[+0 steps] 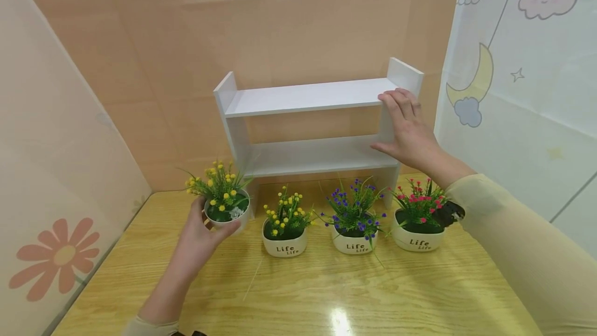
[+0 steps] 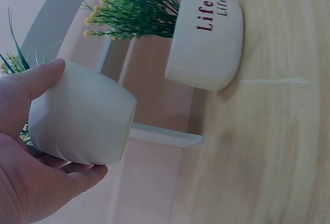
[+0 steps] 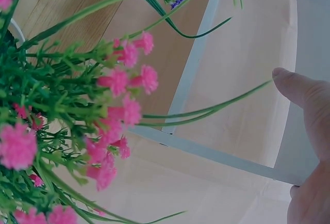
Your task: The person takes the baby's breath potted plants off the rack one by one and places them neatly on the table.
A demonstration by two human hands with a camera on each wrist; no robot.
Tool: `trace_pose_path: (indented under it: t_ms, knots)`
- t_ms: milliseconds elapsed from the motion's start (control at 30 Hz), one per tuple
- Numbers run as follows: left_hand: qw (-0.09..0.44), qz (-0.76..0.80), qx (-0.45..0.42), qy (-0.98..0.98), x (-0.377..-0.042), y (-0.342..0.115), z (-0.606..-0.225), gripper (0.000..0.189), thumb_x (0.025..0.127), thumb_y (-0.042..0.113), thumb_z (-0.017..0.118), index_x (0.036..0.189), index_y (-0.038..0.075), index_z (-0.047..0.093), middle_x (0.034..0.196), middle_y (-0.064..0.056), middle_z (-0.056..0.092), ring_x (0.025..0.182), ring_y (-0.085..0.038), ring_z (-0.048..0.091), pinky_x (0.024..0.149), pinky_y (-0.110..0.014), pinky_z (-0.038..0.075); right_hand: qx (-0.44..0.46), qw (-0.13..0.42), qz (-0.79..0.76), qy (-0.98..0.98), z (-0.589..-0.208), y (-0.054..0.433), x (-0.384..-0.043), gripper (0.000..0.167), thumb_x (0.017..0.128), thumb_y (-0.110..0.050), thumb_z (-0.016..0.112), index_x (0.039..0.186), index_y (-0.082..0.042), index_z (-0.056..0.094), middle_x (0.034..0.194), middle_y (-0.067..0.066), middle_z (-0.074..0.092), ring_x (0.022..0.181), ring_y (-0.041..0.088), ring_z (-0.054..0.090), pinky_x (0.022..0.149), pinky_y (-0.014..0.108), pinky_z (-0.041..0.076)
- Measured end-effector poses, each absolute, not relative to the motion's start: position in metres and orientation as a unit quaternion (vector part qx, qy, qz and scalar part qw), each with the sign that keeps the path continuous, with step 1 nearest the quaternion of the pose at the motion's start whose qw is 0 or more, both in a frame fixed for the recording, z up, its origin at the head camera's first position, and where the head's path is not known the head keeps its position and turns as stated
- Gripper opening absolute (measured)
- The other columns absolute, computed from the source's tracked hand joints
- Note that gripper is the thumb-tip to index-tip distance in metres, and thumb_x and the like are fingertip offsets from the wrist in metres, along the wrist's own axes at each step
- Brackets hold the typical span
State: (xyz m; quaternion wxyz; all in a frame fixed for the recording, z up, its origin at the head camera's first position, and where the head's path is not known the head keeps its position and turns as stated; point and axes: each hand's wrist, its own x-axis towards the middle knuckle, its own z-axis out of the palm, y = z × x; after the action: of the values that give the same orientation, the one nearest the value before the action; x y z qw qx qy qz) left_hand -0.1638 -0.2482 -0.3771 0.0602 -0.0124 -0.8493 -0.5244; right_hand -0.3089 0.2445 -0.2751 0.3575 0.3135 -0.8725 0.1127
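Observation:
My left hand (image 1: 198, 240) holds a white pot of yellow artificial flowers (image 1: 221, 191) at the shelf's left front corner. In the left wrist view, thumb and fingers clasp the white pot (image 2: 82, 113) from opposite sides, and it is raised off the table. My right hand (image 1: 410, 131) grips the white two-tier shelf (image 1: 308, 96) by its right side panel, thumb on the inner face, as the right wrist view shows. Pink flowers (image 3: 116, 82) partly cover that view. The far fingers of the right hand are hidden there.
In front of the shelf stand three "Life" pots on the wooden table (image 1: 298, 294): yellow flowers (image 1: 285, 245), purple flowers (image 1: 355, 242) and red-pink flowers (image 1: 417, 237). An orange backdrop (image 1: 303, 19) hangs behind. Printed sheets stand at both sides.

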Motion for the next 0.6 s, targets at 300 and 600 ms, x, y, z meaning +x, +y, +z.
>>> trace_pose_path:
  t_ms: [300, 600]
  knots:
    - [0.055, -0.529, 0.0, -0.847, -0.165, -0.25, -0.397, 0.116, 0.094, 0.028, 0.093, 0.17, -0.005, 0.013, 0.173, -0.03, 0.026, 0.16, -0.052, 0.028, 0.126, -0.063, 0.032, 0.307, 0.353, 0.117, -0.876, -0.276, 0.244, -0.307, 0.122, 0.072, -0.017, 0.106, 0.164, 0.0, 0.028, 0.164, 0.028, 0.027, 0.158, 0.048, 0.017, 0.132, 0.055, 0.017]
    - [0.061, -0.531, 0.014, -0.845, -0.169, -0.255, -0.415, 0.111, 0.094, 0.023, 0.092, 0.167, -0.008, 0.015, 0.17, -0.033, 0.026, 0.158, -0.054, 0.03, 0.123, -0.064, 0.036, 0.304, 0.353, 0.116, -0.877, -0.275, 0.244, -0.307, 0.123, 0.072, -0.017, 0.107, 0.164, 0.0, 0.028, 0.164, 0.028, 0.027, 0.158, 0.047, 0.017, 0.133, 0.055, 0.015]
